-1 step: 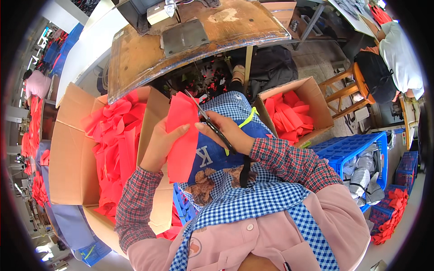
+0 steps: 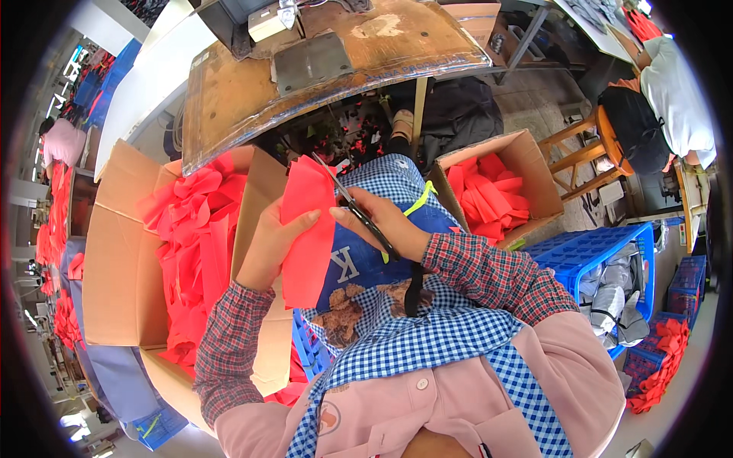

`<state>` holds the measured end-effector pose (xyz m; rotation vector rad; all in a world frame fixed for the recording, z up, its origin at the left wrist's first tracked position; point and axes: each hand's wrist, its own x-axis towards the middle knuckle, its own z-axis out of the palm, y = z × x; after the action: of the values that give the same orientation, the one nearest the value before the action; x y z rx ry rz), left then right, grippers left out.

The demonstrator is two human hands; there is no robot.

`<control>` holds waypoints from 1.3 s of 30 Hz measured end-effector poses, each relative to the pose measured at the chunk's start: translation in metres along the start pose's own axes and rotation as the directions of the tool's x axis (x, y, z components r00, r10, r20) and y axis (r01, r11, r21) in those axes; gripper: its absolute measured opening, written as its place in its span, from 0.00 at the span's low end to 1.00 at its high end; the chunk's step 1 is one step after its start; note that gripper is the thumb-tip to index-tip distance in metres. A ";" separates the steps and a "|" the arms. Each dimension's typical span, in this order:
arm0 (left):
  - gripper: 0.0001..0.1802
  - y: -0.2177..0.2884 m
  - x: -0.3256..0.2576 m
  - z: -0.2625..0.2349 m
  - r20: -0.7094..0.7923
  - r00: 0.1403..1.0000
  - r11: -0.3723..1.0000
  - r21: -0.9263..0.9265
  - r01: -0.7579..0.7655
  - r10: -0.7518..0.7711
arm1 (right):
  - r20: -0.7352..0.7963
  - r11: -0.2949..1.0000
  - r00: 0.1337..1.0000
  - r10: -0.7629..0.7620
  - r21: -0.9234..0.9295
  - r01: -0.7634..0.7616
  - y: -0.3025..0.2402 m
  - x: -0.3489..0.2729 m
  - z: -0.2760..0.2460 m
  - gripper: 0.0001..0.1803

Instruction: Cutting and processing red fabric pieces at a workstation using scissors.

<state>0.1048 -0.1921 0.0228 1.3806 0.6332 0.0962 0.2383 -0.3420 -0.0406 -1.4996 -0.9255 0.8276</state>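
Note:
Above my lap, my left hand point(image 2: 276, 235) grips a flat red fabric piece point(image 2: 308, 259), thumb across its front. The piece hangs upright, its lower end over my apron. Black-handled scissors point(image 2: 365, 220) are in my right hand point(image 2: 388, 221), with the metal blades pointing up and left along the fabric's upper right edge. The right thumb and fingertips come close to that same edge; whether they touch it I cannot make out. On the left stands a large cardboard box point(image 2: 114, 252) heaped with red fabric pieces point(image 2: 200, 252).
A smaller cardboard box point(image 2: 546, 179) with red pieces stands to the right. Beyond it are a blue crate point(image 2: 584, 256) of grey bundles and a wooden stool point(image 2: 607, 141). A worn wooden table point(image 2: 412, 46) spans the far side. Another person in white point(image 2: 676, 99) sits at the far right.

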 end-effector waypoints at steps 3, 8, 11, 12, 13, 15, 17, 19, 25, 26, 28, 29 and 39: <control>0.21 0.000 0.000 -0.001 0.024 1.000 1.000 0.010 0.018 -0.018 | -0.028 1.000 1.000 0.006 -0.001 -0.006 0.004 -0.002 -0.003 0.24; 0.18 -0.001 0.001 0.001 0.032 0.999 0.999 0.010 0.032 -0.032 | -0.004 0.996 0.996 0.090 -0.026 -0.090 0.007 -0.005 -0.004 0.24; 0.18 -0.003 0.004 0.000 0.045 0.997 0.998 0.006 0.068 -0.069 | 0.010 0.981 0.985 0.174 0.082 -0.175 -0.003 -0.010 -0.004 0.24; 0.18 -0.005 0.006 0.000 0.041 0.997 0.998 0.011 0.067 -0.068 | 0.008 0.981 0.985 0.173 0.083 -0.173 0.001 -0.010 -0.004 0.24; 0.18 -0.005 0.008 0.000 0.037 0.997 0.998 0.015 0.066 -0.067 | 0.034 0.958 0.974 0.225 0.177 -0.227 0.008 -0.009 -0.005 0.24; 0.19 -0.006 0.013 -0.007 0.031 0.998 0.999 0.012 0.045 -0.045 | 0.067 0.923 0.961 0.269 0.267 -0.277 0.013 -0.007 -0.008 0.25; 0.19 -0.001 0.020 -0.019 0.021 1.000 1.000 0.006 0.019 -0.019 | 0.129 0.828 0.912 0.389 0.384 -0.408 0.015 -0.003 -0.016 0.25; 0.18 0.009 0.033 -0.035 -0.068 0.998 0.999 -0.041 -0.018 0.015 | 0.081 0.800 0.908 0.412 0.445 -0.402 0.023 0.001 -0.022 0.26; 0.16 0.079 0.082 -0.068 -0.083 0.986 0.987 -0.059 -0.150 0.145 | 0.042 0.635 0.816 0.577 0.605 -0.480 0.065 0.003 -0.041 0.26; 0.16 0.091 0.091 -0.072 -0.093 0.982 0.983 -0.066 -0.168 0.162 | 0.034 0.631 0.811 0.584 0.610 -0.480 0.068 0.004 -0.042 0.25; 0.17 0.107 0.110 -0.084 -0.112 0.975 0.980 -0.030 -0.197 0.193 | 0.048 0.620 0.807 0.589 0.613 -0.489 0.065 0.005 -0.041 0.24; 0.17 0.112 0.119 -0.091 -0.122 0.971 0.976 -0.048 -0.212 0.205 | 0.046 0.635 0.808 0.587 0.593 -0.495 0.063 0.006 -0.039 0.24; 0.26 0.142 0.173 -0.081 -0.019 0.956 0.955 0.054 -0.291 0.293 | 0.054 0.637 0.797 0.601 0.570 -0.519 0.064 0.010 -0.038 0.24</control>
<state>0.2523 -0.0173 0.0886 1.5176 0.4516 0.3381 0.2831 -0.3536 -0.0997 -1.2862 -0.0340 1.2950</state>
